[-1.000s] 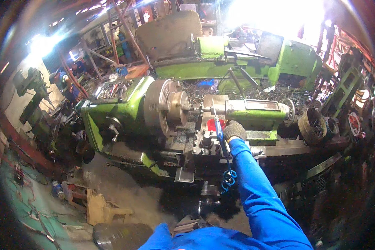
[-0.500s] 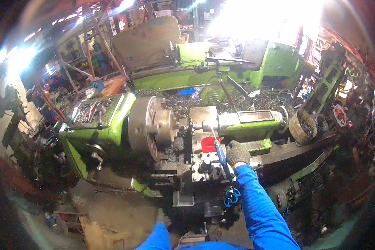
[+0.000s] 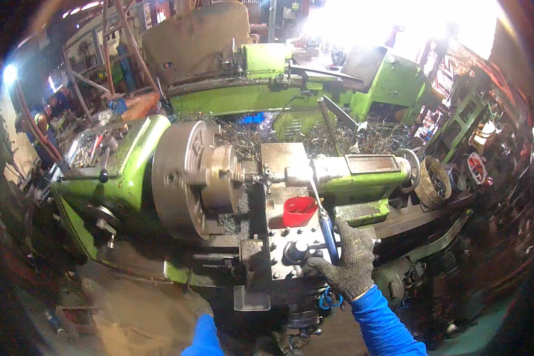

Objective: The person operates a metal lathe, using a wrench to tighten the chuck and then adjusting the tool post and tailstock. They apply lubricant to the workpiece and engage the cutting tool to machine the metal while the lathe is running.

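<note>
My right hand (image 3: pixel 351 264), in a grey knit glove, is over the carriage of a green lathe (image 3: pixel 133 163), thumb and fingers spread. A blue air blow gun (image 3: pixel 328 234) with a long thin nozzle lies in the gap between thumb and forefinger; the fingers do not wrap it. Left of it are a tool post (image 3: pixel 296 252) and a red tub (image 3: pixel 291 221). My left hand (image 3: pixel 197 302), gloved, is low on the left beside a thin lever (image 3: pixel 189 277); its fingers are blurred. The big round chuck (image 3: pixel 175 178) faces the tailstock (image 3: pixel 362 172).
Hand tools (image 3: pixel 92 148) lie on the headstock. A coiled blue hose (image 3: pixel 329 298) hangs below the carriage. Metal shavings (image 3: pixel 237 132) are heaped behind the bed, before a second green lathe (image 3: pixel 231 101). A round bin (image 3: pixel 433 183) stands beyond the tailstock handwheel (image 3: pixel 408 169).
My right hand has come nearer and its fingers have spread beside the blow gun. My left hand has moved left toward the lever. The whole view has shifted closer to the lathe.
</note>
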Tool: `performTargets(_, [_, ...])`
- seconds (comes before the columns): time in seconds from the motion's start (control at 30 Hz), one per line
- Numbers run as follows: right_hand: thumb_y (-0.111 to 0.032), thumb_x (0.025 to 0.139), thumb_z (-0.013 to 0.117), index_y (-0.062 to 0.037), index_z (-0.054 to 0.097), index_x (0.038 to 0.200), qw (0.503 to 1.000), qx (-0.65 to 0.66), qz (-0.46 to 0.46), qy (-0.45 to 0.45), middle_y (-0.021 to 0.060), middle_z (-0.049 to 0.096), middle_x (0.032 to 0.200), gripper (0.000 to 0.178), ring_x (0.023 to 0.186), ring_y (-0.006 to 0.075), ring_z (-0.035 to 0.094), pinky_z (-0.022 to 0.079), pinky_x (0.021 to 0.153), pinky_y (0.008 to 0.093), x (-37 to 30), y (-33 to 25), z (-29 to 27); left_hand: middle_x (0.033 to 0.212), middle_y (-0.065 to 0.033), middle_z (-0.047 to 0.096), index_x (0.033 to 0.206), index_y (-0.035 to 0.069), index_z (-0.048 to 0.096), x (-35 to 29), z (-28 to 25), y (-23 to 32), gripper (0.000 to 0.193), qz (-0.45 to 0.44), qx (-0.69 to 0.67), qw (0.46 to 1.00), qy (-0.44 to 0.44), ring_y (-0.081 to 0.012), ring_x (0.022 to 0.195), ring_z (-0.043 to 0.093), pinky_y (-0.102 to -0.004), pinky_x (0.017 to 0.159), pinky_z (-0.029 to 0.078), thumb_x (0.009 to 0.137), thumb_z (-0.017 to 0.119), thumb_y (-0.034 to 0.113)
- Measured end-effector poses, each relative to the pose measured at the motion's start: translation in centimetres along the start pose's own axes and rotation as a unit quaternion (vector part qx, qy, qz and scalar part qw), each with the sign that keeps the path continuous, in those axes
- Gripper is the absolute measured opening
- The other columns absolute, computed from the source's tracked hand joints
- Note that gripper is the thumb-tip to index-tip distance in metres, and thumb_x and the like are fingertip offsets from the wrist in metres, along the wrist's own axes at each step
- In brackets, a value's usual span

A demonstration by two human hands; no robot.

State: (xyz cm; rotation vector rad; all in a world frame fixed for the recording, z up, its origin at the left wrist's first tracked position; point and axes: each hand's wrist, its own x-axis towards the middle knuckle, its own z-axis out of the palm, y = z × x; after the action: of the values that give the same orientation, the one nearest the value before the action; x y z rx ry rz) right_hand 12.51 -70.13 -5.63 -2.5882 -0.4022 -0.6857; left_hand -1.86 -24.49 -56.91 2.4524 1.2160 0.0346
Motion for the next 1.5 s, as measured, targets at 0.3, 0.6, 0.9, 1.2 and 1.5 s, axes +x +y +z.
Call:
performTargets(0.3, [-0.015, 0.084, 0.079, -0.0010, 0.065, 0.130, 0.995, 0.069, 0.010, 0.076, 0.0162, 0.071, 0.107, 0.050, 0.092, 0.0291, 0.070, 0.057, 0.084, 0.0420, 1.4, 2.1, 0.8, 0.167, -0.0260, 0.032, 0.164, 0.001, 0.025, -3.9, 3.4, -1.9, 0.095, 0.018, 0.165, 0.959, -0.228, -0.0455, 0.142, 0.049, -0.0592, 0.116, 0.040, 0.094, 0.060, 0.055])
performTargets(0.6, [-0.018, 0.102, 0.068, 0.0003, 0.058, 0.140, 0.861, 0.460, 0.190, -0.102, 0.0068, 0.070, 0.096, 0.044, 0.081, 0.0146, 0.069, 0.057, 0.069, 0.0296, 13.6, 1.8, -4.4, 0.143, -0.0320, 0.057, 0.138, 0.001, 0.064, -7.8, -2.5, -1.1, 0.067, -0.003, 0.055, 0.974, -0.219, -0.0504, 0.131, 0.056, -0.0552, 0.112, 0.045, 0.094, 0.056, 0.052])
performTargets(0.9, [-0.045, 0.102, 0.058, -0.0072, 0.064, 0.128, 0.932, 0.016, -0.102, -0.347, 0.0250, 0.071, 0.122, 0.046, 0.115, 0.0428, 0.067, 0.052, 0.099, 0.0528, 15.8, 0.0, 11.6, 0.131, -0.0315, 0.066, 0.124, 0.000, 0.072, -8.3, -3.0, -7.9, 0.059, 0.125, 0.126, 0.900, -0.398, -0.0492, 0.126, 0.060, -0.0543, 0.109, 0.047, 0.094, 0.055, 0.048])
performTargets(1.2, [-0.043, 0.102, 0.058, -0.0047, 0.066, 0.118, 0.922, -0.025, -0.048, -0.382, 0.0239, 0.072, 0.114, 0.042, 0.110, 0.0430, 0.069, 0.054, 0.096, 0.0534, 16.3, -2.6, 9.8, 0.122, -0.0304, 0.070, 0.114, 0.000, 0.075, -11.5, -6.8, -9.7, 0.057, 0.059, 0.083, 0.921, -0.375, -0.0521, 0.117, 0.063, -0.0570, 0.103, 0.049, 0.095, 0.049, 0.048])
performTargets(1.5, [-0.031, 0.097, 0.060, -0.0053, 0.072, 0.112, 0.927, -0.071, -0.084, -0.359, 0.0225, 0.075, 0.106, 0.032, 0.098, 0.0427, 0.074, 0.059, 0.082, 0.0555, 16.2, -3.6, 11.8, 0.120, -0.0302, 0.071, 0.109, 0.001, 0.076, -14.5, -6.5, -7.6, 0.058, -0.008, -0.025, 0.944, -0.330, -0.0527, 0.114, 0.064, -0.0581, 0.101, 0.049, 0.095, 0.046, 0.048])
